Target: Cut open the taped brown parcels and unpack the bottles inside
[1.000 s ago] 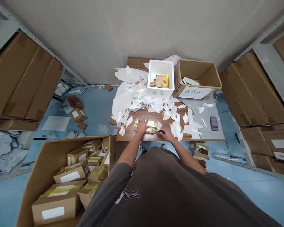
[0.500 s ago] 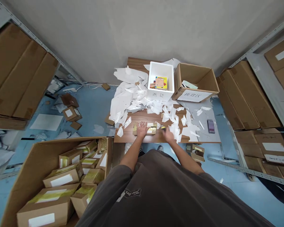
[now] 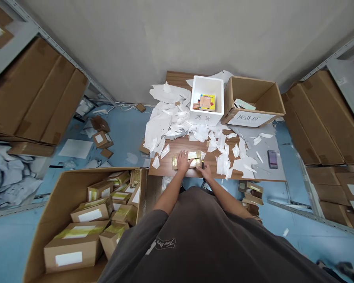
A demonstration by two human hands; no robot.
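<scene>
On the table's near edge lies a small cardboard box (image 3: 191, 162) wrapped in yellowish tape, with a white label on top. My left hand (image 3: 182, 160) rests flat across its left half, fingers stretched out and thumb apart. At the box's right end, my right hand (image 3: 205, 171) is closed around a black and yellow utility knife (image 3: 203, 164). The knife stands close beside the box; whether its blade touches the cardboard is too small to tell.
Torn white paper (image 3: 162, 122) covers much of the wooden table (image 3: 177, 146). A white foam bin (image 3: 207, 118) and an open carton (image 3: 255, 87) stand at the back. A phone (image 3: 273, 159) lies right. A large carton (image 3: 51, 220) of parcels is at my left.
My right hand has moved in from the right to the box's right end with the knife. The left hand stays on the box. The whole view has shifted slightly.
</scene>
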